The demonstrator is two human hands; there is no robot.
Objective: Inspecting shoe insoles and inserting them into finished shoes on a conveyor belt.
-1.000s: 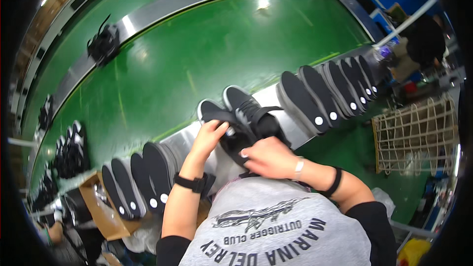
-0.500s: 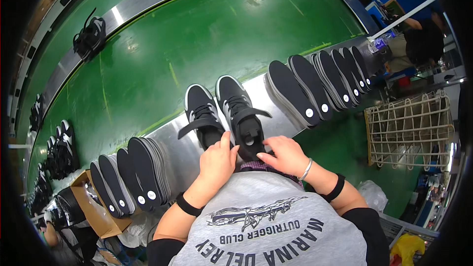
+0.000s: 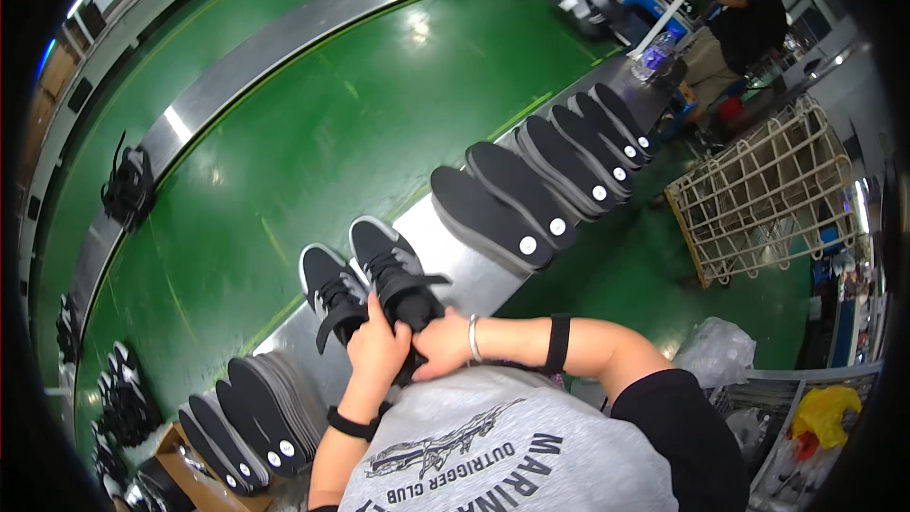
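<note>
My left hand [image 3: 373, 353] and right hand [image 3: 444, 341] now meet at the heel opening of the right-side black lace-up shoe with grey trim [image 3: 381, 261]; half a second earlier they stood apart. Both therefore attend to one shoe. Fingers are bent at its collar; whether they pinch it, I cannot tell. The matching left-side black shoe [image 3: 325, 275] stands beside it on the shiny metal ledge [image 3: 474, 284]. Beyond lies the flat green belt [image 3: 332, 142].

Metal ledge [image 3: 482, 292]: black insole stacks [image 3: 488, 216] left and right, 2 black shoes [image 3: 377, 243] between.
</note>
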